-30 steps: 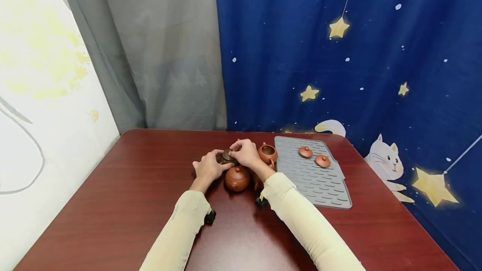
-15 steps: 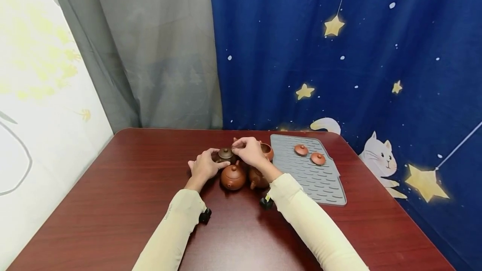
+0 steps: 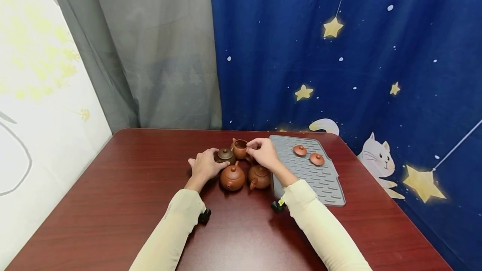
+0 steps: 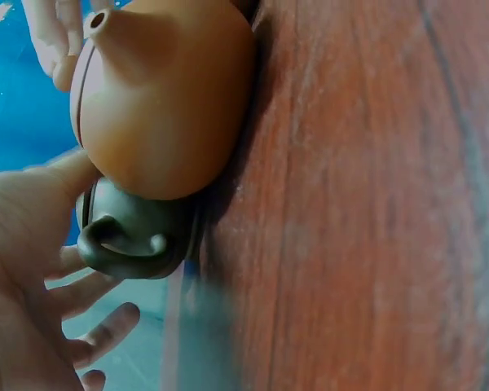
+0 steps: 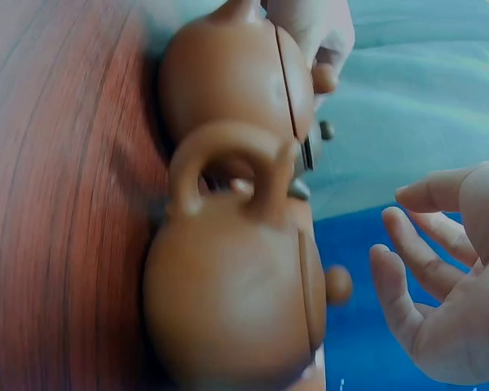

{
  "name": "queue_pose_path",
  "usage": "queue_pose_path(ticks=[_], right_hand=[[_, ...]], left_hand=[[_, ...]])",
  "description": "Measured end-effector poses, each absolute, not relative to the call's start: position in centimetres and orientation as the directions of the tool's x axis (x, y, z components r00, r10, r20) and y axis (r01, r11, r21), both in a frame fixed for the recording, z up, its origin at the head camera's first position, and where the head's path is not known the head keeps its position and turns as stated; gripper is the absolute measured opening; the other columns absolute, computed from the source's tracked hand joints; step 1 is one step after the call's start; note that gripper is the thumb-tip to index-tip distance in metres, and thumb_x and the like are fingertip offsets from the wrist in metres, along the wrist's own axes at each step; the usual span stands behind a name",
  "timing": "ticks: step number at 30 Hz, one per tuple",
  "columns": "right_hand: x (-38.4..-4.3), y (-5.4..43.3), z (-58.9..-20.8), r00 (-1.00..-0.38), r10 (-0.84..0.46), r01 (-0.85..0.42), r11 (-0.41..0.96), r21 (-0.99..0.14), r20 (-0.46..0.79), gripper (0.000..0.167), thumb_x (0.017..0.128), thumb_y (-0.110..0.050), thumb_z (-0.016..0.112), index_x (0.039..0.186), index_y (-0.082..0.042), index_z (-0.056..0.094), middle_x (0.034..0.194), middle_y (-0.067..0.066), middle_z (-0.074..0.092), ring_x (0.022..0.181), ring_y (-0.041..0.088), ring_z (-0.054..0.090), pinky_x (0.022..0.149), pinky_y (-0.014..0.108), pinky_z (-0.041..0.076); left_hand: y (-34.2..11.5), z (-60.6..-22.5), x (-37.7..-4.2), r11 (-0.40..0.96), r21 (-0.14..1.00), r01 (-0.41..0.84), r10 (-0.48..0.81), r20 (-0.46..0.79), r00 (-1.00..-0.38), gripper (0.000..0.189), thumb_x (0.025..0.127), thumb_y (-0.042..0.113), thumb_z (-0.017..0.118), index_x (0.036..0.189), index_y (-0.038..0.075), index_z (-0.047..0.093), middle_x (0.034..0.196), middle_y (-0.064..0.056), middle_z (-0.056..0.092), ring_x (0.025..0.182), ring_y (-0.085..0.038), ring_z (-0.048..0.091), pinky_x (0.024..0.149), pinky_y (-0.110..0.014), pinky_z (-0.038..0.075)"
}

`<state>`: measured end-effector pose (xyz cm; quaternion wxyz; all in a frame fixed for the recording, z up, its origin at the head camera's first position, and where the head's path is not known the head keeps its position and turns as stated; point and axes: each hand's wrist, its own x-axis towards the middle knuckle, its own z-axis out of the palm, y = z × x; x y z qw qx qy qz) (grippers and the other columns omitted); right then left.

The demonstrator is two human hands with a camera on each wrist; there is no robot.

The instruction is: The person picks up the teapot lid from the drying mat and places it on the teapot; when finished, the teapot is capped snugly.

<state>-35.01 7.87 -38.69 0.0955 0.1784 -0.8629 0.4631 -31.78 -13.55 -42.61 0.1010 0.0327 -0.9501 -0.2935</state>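
Note:
My left hand (image 3: 204, 167) holds a small dark brown clay teapot (image 3: 225, 156), thumb and index finger at its sides; its lid is on. In the left wrist view this teapot's curled handle (image 4: 122, 252) shows between the fingers. My right hand (image 3: 263, 154) hovers to the right, fingers loosely bent, with nothing between them in the right wrist view. Under it lies a partly hidden reddish teapot. A lidless reddish teapot (image 3: 239, 149) stands just left of its fingertips. Closer to me stand two lidded reddish-brown teapots, the left one (image 3: 232, 178) and the right one (image 3: 259, 177).
A grey ridged mat (image 3: 312, 183) lies on the right of the dark red table (image 3: 150, 154). Two small reddish lids, a left one (image 3: 300, 150) and a right one (image 3: 317, 159), rest on it. Curtains hang behind the table.
My right hand has let go of the dark brown teapot's lid and moved right, uncovering the lidless teapot and the right front teapot. The left hand stays at the dark teapot.

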Motion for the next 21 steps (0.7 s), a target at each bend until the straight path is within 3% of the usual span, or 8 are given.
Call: queue_pose_path(ticks=[6,14,21], right_hand=[[-35.2,10.1,-38.8,-0.932,-0.174,-0.361,0.505,-0.784,0.317,0.011,0.085,-0.002,0.073,0.096,-0.001,0.076,0.093,0.007,0.074,0.084,0.02,0.066,0.071,0.027,0.049],[-35.2,12.8,-39.0,-0.941,-0.126,-0.328,0.576,-0.749,0.315,0.014,0.085,-0.006,0.073,0.098,-0.001,0.075,0.094,0.009,0.074,0.088,0.026,0.067,0.064,0.029,0.049],[-36.1,16.1,-40.0,-0.959,-0.076,-0.259,0.622,-0.739,0.273,0.014,0.087,-0.003,0.072,0.101,-0.001,0.075,0.098,0.011,0.074,0.097,0.028,0.067,0.078,0.039,0.052]], left_hand=[[-12.9,-42.3,-32.1,0.828,0.56,0.002,-0.142,0.214,-0.966,0.066,0.081,0.055,0.075,0.129,0.011,0.062,0.123,-0.009,0.065,0.112,-0.036,0.053,0.088,-0.058,0.028],[-11.5,-41.3,-32.7,0.843,0.536,0.044,-0.104,0.244,-0.964,0.062,0.086,0.05,0.072,0.133,0.012,0.059,0.127,-0.007,0.063,0.118,-0.03,0.05,0.091,-0.056,0.03],[-10.3,-41.0,-33.4,0.908,0.415,0.055,-0.035,0.207,-0.978,0.064,0.087,0.054,0.07,0.135,0.014,0.058,0.132,-0.005,0.06,0.122,-0.027,0.05,0.097,-0.057,0.029]])
